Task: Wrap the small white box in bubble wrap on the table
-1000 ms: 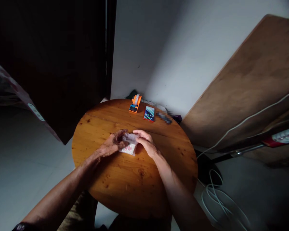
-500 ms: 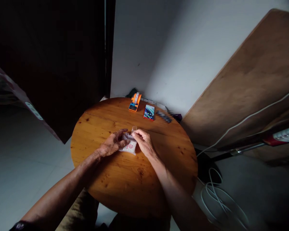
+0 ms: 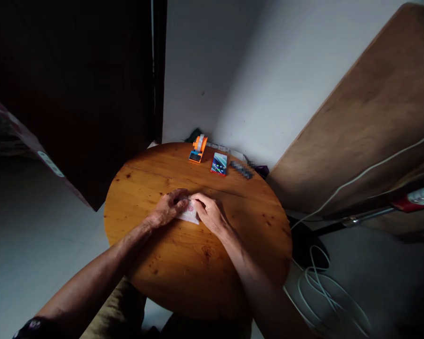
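A small whitish packet with red print (image 3: 190, 215) lies on the round wooden table (image 3: 205, 278), between my two hands. My left hand (image 3: 168, 206) grips it from the left, thumb over its top and fingers round its far side. From the right, my right hand (image 3: 209, 211) has its thumb and fingers bent together at the packet's far right edge. The fingertips partly hide the packet's upper part.
Towards the back of the table stand an orange tape dispenser (image 3: 198, 149), a phone with a lit screen (image 3: 219, 164) and a blurred dark object (image 3: 241, 169). A wall (image 3: 212, 70) rises behind. White cable (image 3: 318, 282) lies coiled on the floor at right.
The clear strip that stuck up by my right fingers no longer shows. My right hand has moved slightly left on the packet, and its printed face sits a little differently.
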Demonstrator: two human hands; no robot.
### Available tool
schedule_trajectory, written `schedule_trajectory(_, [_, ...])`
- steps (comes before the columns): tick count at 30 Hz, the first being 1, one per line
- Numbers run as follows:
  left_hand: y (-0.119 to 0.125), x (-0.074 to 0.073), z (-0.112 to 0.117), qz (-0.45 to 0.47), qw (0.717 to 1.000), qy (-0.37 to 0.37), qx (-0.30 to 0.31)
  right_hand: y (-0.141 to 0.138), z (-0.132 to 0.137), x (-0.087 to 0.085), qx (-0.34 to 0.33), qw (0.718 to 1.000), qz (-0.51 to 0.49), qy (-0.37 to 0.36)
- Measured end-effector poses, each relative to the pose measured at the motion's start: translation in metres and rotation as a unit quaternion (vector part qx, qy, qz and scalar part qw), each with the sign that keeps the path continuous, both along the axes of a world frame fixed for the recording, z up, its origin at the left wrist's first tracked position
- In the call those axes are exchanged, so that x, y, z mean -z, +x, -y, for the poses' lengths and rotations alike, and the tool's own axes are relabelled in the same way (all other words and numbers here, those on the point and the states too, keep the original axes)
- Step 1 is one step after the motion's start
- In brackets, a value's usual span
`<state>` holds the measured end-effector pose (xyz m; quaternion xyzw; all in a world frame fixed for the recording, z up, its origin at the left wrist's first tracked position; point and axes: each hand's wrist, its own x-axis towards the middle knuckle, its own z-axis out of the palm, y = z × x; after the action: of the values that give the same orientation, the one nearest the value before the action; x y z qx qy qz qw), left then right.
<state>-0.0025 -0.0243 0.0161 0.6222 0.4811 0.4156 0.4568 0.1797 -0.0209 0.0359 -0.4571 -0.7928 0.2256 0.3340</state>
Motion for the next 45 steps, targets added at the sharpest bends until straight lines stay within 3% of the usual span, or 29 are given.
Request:
schedule_trajectory(5, [0.001, 0.004, -0.004, -0.018, 1.0, 0.016, -0.017, 0.0, 0.002, -0.002, -0.014, 0.996, 0.053, 0.066])
schedule_trajectory(11, [0.001, 0.005, -0.006, -0.006, 0.999, 0.035, -0.006, 0.003, -0.003, 0.001, -0.073, 0.984, 0.021, 0.161])
schedule_trajectory(21, [-0.005, 0.005, -0.007, 0.01, 1.0, -0.015, -0.008, 0.013, -0.003, -0.004, -0.126, 0.97, 0.077, 0.192])
schedule_trajectory(28, [-0.004, 0.004, -0.007, -0.014, 1.0, -0.001, -0.015, 0.012, -0.003, -0.002, -0.129, 0.973, 0.061, 0.183])
schedule_trajectory(32, [-0.005, 0.006, -0.006, 0.0, 1.0, 0.002, -0.018, 0.012, -0.003, -0.008, -0.115, 0.981, -0.029, 0.156])
schedule_trajectory(38, [-0.004, 0.01, -0.008, 0.101, 0.994, -0.034, -0.027, 0.019, -0.007, -0.016, -0.057, 0.987, -0.12, 0.092])
schedule_trajectory(45, [-0.007, 0.009, -0.009, 0.196, 0.979, -0.055, -0.02, 0.021, -0.016, -0.001, -0.051, 0.995, -0.085, 0.021])
